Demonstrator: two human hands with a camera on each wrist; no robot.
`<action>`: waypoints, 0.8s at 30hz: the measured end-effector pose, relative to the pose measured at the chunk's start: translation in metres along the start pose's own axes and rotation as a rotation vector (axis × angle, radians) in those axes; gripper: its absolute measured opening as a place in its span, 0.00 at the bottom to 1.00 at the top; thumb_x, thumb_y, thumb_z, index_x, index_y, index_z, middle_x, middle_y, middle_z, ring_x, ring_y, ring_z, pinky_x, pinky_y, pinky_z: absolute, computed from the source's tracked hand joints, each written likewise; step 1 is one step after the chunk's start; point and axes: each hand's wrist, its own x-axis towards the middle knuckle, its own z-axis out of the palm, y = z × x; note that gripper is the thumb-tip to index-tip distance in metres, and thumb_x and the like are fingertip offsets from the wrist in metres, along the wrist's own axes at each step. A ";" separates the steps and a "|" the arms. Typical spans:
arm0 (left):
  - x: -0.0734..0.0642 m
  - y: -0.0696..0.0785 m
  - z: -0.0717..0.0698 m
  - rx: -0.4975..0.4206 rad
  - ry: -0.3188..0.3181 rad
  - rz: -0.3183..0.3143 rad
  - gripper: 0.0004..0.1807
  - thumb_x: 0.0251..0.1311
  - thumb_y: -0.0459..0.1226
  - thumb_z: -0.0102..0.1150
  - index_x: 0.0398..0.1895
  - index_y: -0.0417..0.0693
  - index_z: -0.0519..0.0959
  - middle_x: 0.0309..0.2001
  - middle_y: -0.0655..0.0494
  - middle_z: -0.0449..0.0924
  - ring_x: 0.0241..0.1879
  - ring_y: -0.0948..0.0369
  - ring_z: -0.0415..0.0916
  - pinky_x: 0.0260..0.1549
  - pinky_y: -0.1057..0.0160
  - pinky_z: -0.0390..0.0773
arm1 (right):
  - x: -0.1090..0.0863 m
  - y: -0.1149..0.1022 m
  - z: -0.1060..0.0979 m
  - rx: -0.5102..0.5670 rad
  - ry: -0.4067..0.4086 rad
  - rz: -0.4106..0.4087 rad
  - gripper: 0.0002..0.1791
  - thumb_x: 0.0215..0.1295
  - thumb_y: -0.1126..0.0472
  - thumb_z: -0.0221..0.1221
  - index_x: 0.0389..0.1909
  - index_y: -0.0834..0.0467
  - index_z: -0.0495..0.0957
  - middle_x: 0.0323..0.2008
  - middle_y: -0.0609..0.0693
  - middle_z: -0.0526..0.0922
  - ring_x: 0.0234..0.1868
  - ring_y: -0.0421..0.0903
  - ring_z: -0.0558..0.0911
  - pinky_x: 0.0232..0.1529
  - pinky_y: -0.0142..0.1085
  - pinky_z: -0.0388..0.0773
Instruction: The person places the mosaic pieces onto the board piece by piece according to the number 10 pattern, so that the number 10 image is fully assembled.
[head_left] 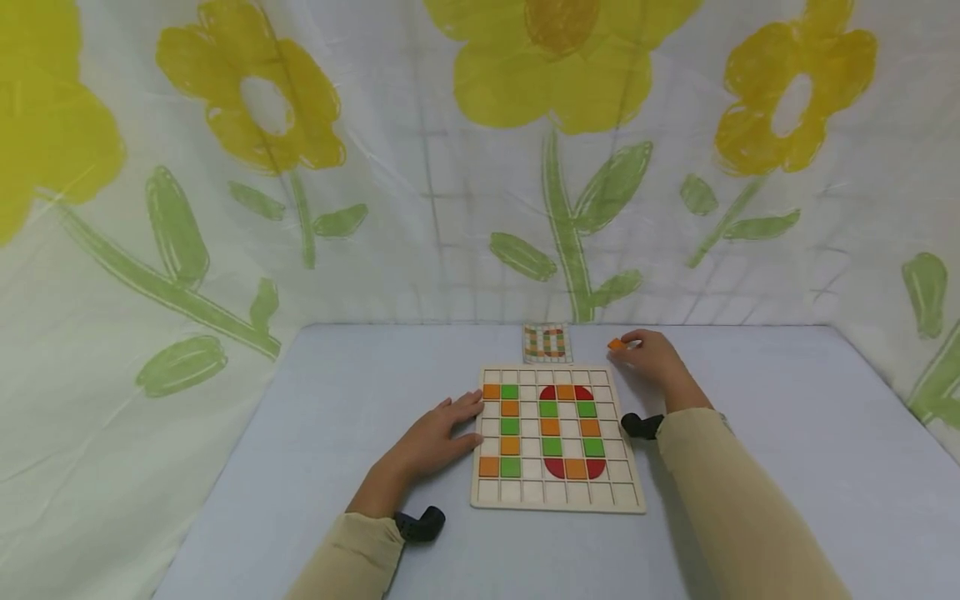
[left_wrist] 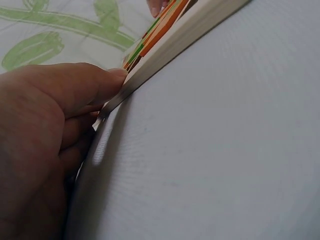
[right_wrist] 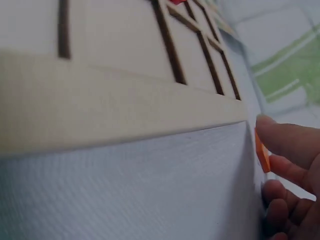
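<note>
A light wooden grid board point(head_left: 528, 493) lies on the table with orange, green and red tiles in its cells. On its left half, orange and green squares make an upright column; on the right half, squares and red rounded corners form a ring. My left hand point(head_left: 433, 435) rests against the board's left edge, thumb point(left_wrist: 107, 85) touching the rim in the left wrist view. Past the board's upper right corner, my right hand point(head_left: 651, 358) pinches an orange square tile point(right_wrist: 261, 151) between thumb and fingers. Behind the board lies a small pattern card point(head_left: 547, 360).
The white table point(head_left: 337, 383) runs back to a hanging cloth point(head_left: 360, 275) printed with yellow flowers. Black wrist devices point(head_left: 422, 524) sit on both wrists, the right one close to the board's right edge.
</note>
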 end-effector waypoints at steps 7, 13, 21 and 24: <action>0.000 0.000 0.001 -0.004 -0.001 -0.014 0.32 0.66 0.49 0.59 0.72 0.56 0.67 0.76 0.68 0.55 0.77 0.58 0.50 0.75 0.47 0.53 | 0.001 -0.003 0.002 -0.057 0.018 -0.013 0.25 0.67 0.50 0.61 0.54 0.64 0.72 0.49 0.64 0.74 0.45 0.57 0.73 0.46 0.48 0.74; -0.001 0.002 -0.001 -0.007 0.009 -0.022 0.32 0.65 0.48 0.60 0.72 0.56 0.67 0.75 0.68 0.56 0.77 0.57 0.50 0.75 0.46 0.54 | -0.003 0.002 0.001 -0.032 0.007 -0.025 0.22 0.68 0.55 0.60 0.56 0.65 0.75 0.46 0.61 0.74 0.44 0.54 0.71 0.44 0.43 0.72; -0.002 0.003 0.000 -0.029 0.009 -0.029 0.32 0.65 0.47 0.61 0.72 0.57 0.68 0.75 0.68 0.56 0.77 0.55 0.49 0.75 0.45 0.53 | -0.016 0.008 0.000 -0.031 0.007 -0.057 0.22 0.66 0.57 0.61 0.58 0.63 0.77 0.43 0.59 0.75 0.43 0.53 0.71 0.43 0.41 0.70; -0.002 0.003 0.000 -0.031 0.010 -0.018 0.32 0.65 0.47 0.61 0.72 0.56 0.68 0.75 0.68 0.56 0.77 0.56 0.50 0.75 0.45 0.53 | -0.018 0.008 0.000 -0.035 0.020 -0.068 0.23 0.64 0.56 0.63 0.57 0.63 0.77 0.40 0.57 0.75 0.41 0.52 0.71 0.39 0.39 0.69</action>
